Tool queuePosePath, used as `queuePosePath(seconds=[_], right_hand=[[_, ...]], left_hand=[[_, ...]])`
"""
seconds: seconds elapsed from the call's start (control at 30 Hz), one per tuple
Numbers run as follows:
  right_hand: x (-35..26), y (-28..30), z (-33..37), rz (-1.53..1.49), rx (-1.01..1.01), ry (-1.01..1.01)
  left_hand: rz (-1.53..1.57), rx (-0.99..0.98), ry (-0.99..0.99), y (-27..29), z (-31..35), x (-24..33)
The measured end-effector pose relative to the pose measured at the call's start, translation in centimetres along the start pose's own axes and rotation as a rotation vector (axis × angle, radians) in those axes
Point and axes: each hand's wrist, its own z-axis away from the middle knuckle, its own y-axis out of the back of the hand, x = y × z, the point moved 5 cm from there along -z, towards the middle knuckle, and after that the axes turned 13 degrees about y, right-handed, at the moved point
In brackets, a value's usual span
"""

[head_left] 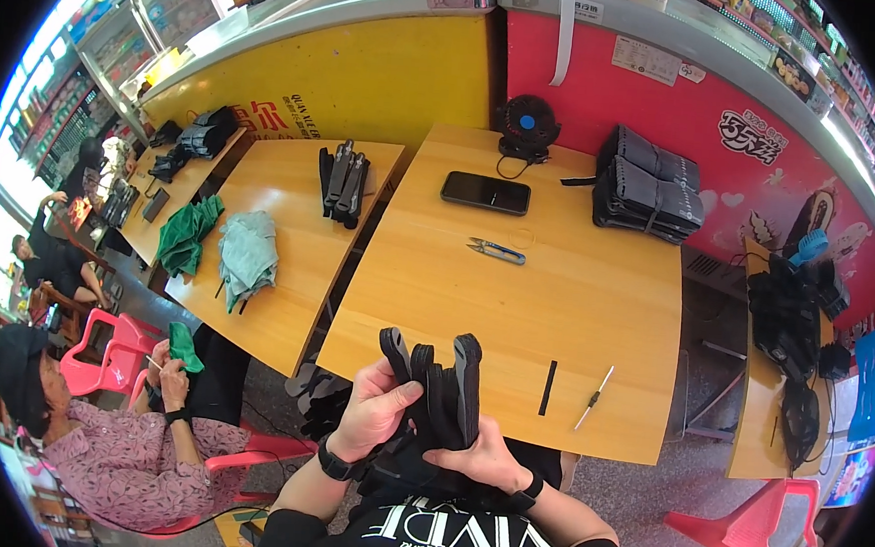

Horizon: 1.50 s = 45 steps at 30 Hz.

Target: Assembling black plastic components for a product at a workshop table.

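Black T-shirt [341,543] foreground; left hand [377,410], right hand [484,464] clasp black-grey strap bundle [440,399] near wooden table [596,303]; even thumb pressure likely keeps layers aligned.

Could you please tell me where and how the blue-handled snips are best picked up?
Probably by the blue handle end of the snips, pinched from above and the right: they lie flat on the table with their pointed tips toward the left.
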Motion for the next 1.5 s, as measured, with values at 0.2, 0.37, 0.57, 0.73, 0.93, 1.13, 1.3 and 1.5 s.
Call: queuePosePath(seconds=[0.2, 0.37, 0.57, 0.73, 0.93, 1.13, 1.3, 1.5], right_hand=[[0.8, -0.3, -0.1, -0.02, -0.016, -0.04], [0.9, -0.7, 0.0, 0.01, -0.022, -0.034], [0.3, -1.6, -0.1, 0.077, 0.022, -0.127], [-0.3, -2.4, -0.7, 0.071, 0.016, -0.077], [0.5, -2.8, -1.7, -0.125, -0.105, -0.238], [0.6, -2.2, -1.2, 0.03, -0.223, -0.205], [0.4, 1.2, 0.6, 0.021, 0.017, -0.285], [0.4, 3.5, 1.2, 0.017, 0.162, -0.263]], left_hand=[[0.086, 0.035, 0.059, 1.1, 0.4, -0.4], [0.057, 0.051, 0.02, 0.4, 0.9, 0.0], [-0.13, 0.126, -0.011, 0.9, 1.1, -1.0], [-0.198, 0.133, 0.01, 1.4, 1.8, -0.6], [-0.177, 0.027, 0.158, 1.0, 1.8, -0.5], [0.03, 0.412, -0.094, 8.5, -1.4, 10.5], [-0.02, 0.604, -0.062, 24.7, -8.9, 14.8], [-0.001, 0.771, -0.105, 29.0, -12.7, 14.1]])
